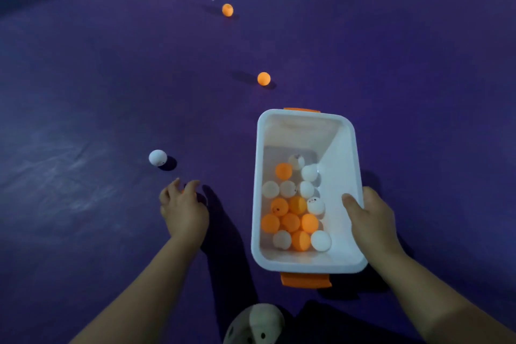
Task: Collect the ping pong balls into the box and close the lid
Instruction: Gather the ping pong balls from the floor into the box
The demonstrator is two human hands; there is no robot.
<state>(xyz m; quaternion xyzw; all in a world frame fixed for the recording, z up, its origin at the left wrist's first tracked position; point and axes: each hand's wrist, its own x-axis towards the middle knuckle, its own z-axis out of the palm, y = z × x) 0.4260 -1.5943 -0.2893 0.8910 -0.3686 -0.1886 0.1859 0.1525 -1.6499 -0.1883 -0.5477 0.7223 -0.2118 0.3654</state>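
Observation:
A white plastic box (339, 148) with orange latches at its near and far ends stands open on the purple floor; no lid is in view. Several orange and white ping pong balls (293, 209) lie inside it. My right hand (371, 220) grips the box's right rim, thumb inside the wall. My left hand (183, 208) is down at the floor left of the box, fingers curled around an orange ball of which only a sliver shows. A white ball (157, 157) lies just beyond that hand. Two orange balls lie farther off, one (264, 78) beyond the box and one (227, 10) far back.
The purple floor (83, 120) stretches all around, with scuffed pale marks at the left. A grey shoe (252, 324) and a dark trouser leg (335, 324) show at the bottom edge, just below the box.

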